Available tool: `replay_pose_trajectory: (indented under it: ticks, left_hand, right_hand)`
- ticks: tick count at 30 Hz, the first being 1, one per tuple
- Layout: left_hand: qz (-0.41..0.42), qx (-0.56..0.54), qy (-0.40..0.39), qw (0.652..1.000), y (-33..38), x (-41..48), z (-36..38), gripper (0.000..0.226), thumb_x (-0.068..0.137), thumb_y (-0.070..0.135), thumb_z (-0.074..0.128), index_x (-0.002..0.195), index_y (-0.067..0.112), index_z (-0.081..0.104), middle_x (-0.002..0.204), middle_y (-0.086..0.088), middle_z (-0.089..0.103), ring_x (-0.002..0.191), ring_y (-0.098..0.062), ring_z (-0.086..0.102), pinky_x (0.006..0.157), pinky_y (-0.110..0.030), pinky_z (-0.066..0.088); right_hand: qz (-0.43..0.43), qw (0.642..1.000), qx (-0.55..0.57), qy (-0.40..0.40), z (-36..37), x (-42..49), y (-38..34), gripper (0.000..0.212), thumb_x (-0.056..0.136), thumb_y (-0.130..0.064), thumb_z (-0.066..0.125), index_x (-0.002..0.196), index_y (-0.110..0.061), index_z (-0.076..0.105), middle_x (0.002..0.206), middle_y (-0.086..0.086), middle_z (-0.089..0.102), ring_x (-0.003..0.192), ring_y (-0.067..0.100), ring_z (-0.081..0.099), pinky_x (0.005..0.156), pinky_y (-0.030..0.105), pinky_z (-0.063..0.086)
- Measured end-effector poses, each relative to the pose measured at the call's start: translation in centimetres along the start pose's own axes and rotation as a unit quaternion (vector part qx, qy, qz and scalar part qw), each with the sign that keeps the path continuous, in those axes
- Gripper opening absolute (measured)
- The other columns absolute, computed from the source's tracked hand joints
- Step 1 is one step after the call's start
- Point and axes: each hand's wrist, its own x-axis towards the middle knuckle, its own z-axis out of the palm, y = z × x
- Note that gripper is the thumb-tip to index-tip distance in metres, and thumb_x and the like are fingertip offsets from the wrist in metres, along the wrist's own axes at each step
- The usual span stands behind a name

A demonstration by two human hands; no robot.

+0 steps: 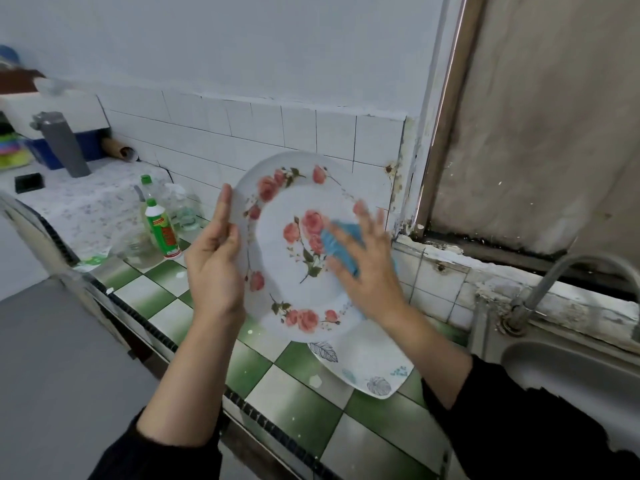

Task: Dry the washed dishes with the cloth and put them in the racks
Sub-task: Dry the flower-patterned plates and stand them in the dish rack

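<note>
No legible text (bottle label [162,233] blurred)

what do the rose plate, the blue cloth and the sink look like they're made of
Rose plate: white, smooth, faintly glossy, with printed flowers; could be melamine or glazed ceramic, cannot tell which. Cloth: soft blue fabric, perhaps microfibre, bunching into folds. Sink: most likely stainless steel, by its dull grey metallic sheen.
</note>
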Motion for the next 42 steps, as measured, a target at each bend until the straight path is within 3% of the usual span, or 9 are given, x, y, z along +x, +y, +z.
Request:
replay_pose_trajectory:
  ticks: [5, 9, 12, 18, 22, 26, 31, 37, 42]
  left_hand:
    - [-0.010, 0.022, -0.086, 0.996, -0.3, -2.1, 1.6, 0.054, 0.098, -0.011, 0.036, 0.131, 0.031, 0.044, 0.115, 0.013, 0.068, 0.087, 0.008, 0.064, 0.074, -0.008, 0.049]
    - [0.017, 0.046, -0.114, 0.992, -0.1, -2.4, 2.0, 0.056, 0.099, -0.011, 0.035, 0.140, 0.027, 0.030, 0.076, 0.032, 0.067, 0.060, 0.014, 0.056, 0.057, -0.002, 0.045]
    - [0.030, 0.028, -0.073, 0.997, 0.9, -1.3, 0.3, 0.052, 0.098, -0.008, 0.039, 0.139, 0.024, 0.039, 0.091, 0.032, 0.069, 0.096, 0.003, 0.065, 0.082, -0.012, 0.052]
    - [0.032, 0.042, -0.105, 0.993, 1.9, -2.7, 0.0, 0.051, 0.098, -0.008, 0.040, 0.128, 0.033, 0.048, 0.101, 0.032, 0.067, 0.105, 0.003, 0.063, 0.089, -0.018, 0.051]
    - [0.029, 0.056, -0.132, 0.989, 1.5, -3.8, 1.2, 0.050, 0.099, -0.008, 0.039, 0.132, 0.029, 0.041, 0.080, 0.033, 0.068, 0.066, 0.014, 0.059, 0.060, -0.004, 0.047]
    - [0.021, 0.041, -0.103, 0.994, 2.2, -2.8, -0.2, 0.047, 0.098, -0.007, 0.042, 0.128, 0.029, 0.051, 0.083, 0.027, 0.070, 0.066, 0.008, 0.061, 0.057, -0.007, 0.046]
    - [0.006, 0.034, -0.088, 0.996, 2.3, -3.5, -1.4, 0.043, 0.099, -0.001, 0.044, 0.116, 0.035, 0.058, 0.081, 0.024, 0.071, 0.060, 0.003, 0.056, 0.054, -0.013, 0.047]
    - [0.037, 0.066, -0.083, 0.994, 1.6, -3.6, -0.3, 0.037, 0.101, 0.003, 0.045, 0.120, 0.031, 0.060, 0.067, 0.018, 0.067, 0.052, 0.001, 0.054, 0.050, -0.014, 0.049]
    - [0.026, 0.059, -0.007, 0.998, 1.5, -2.7, -1.6, 0.029, 0.103, 0.012, 0.043, 0.124, 0.021, 0.061, 0.104, 0.024, 0.071, 0.104, -0.001, 0.065, 0.089, -0.018, 0.051]
  right_hand:
    - [0.139, 0.977, 0.068, 0.147, -2.3, 4.9, -1.1, 0.059, 0.098, -0.050, 0.030, 0.154, -0.034, 0.021, 0.165, -0.001, -0.005, 0.149, 0.028, -0.014, 0.118, 0.063, 0.011]
    - [-0.065, 0.992, 0.100, 0.035, -0.6, 1.8, -5.8, 0.058, 0.102, -0.039, 0.036, 0.154, -0.023, 0.016, 0.165, 0.004, 0.005, 0.151, 0.022, -0.007, 0.121, 0.057, 0.010]
    - [-0.201, 0.979, 0.002, -0.028, 0.3, -1.9, -3.8, 0.058, 0.103, -0.046, 0.029, 0.153, -0.020, 0.018, 0.163, 0.006, 0.009, 0.151, 0.029, 0.001, 0.121, 0.055, 0.008]
    - [0.097, 0.983, 0.084, 0.135, -2.1, 2.1, -1.0, 0.058, 0.100, -0.050, 0.028, 0.152, -0.037, 0.006, 0.163, -0.008, -0.009, 0.149, 0.016, -0.016, 0.121, 0.056, 0.011]
    - [0.030, 0.982, 0.140, 0.122, -2.5, 3.3, -6.7, 0.059, 0.101, -0.041, 0.032, 0.154, -0.028, 0.012, 0.163, -0.008, -0.004, 0.151, 0.018, -0.007, 0.117, 0.034, 0.031]
    - [-0.159, 0.986, 0.042, 0.020, -0.3, -1.4, -7.3, 0.057, 0.102, -0.040, 0.032, 0.153, -0.021, 0.016, 0.161, -0.005, 0.004, 0.152, 0.016, -0.003, 0.124, 0.042, 0.005]
    - [0.103, 0.986, 0.112, 0.073, -1.3, 1.9, -4.2, 0.058, 0.102, -0.045, 0.027, 0.154, -0.037, 0.004, 0.162, -0.014, -0.014, 0.149, 0.014, -0.013, 0.116, 0.054, 0.028]
    - [-0.005, 0.978, 0.192, 0.079, -0.3, 1.8, -10.6, 0.057, 0.101, -0.033, 0.034, 0.154, -0.023, 0.015, 0.163, -0.008, -0.003, 0.151, 0.016, -0.006, 0.121, 0.031, 0.010]
    - [-0.087, 0.986, 0.140, -0.009, 2.0, -3.4, -12.5, 0.058, 0.098, -0.023, 0.035, 0.154, -0.015, 0.023, 0.164, 0.003, 0.014, 0.152, 0.018, 0.001, 0.124, 0.040, 0.004]
